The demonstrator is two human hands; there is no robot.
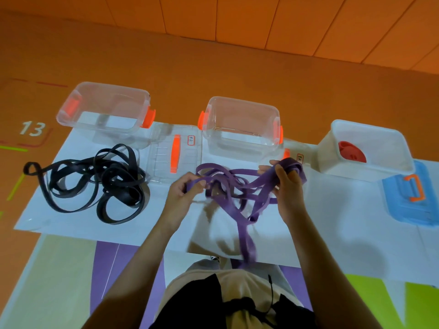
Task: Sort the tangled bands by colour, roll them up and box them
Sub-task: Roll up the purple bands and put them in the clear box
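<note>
Setting: orange floor (213,74) marked "13", with a white sheet (332,222) laid over coloured mats; I am looking down from the head camera.
Left hand (183,193): fingers curled, pinching a strand at the left edge of the purple bands (237,186).
Right hand (288,188): clamped on a bunch of the same purple bands, lifted just in front of the middle box (240,100).
Hands: held apart, with the purple tangle stretched between them and one loop trailing down toward the person's lap.
Black bands (95,184): a loose tangle lying on the sheet at the left, well apart from both hands.
Left box (107,91): clear with orange latches, open, behind the black bands.
Middle box: clear with orange latches, open, behind the purple bands.
White box (370,127): at the right, open, with a red roll (351,153) inside.
Clear lid (171,155): flat on the sheet between the two clear boxes, orange handle up.
Blue lid (408,200): flat beside the white box, orange handle on top.
</note>
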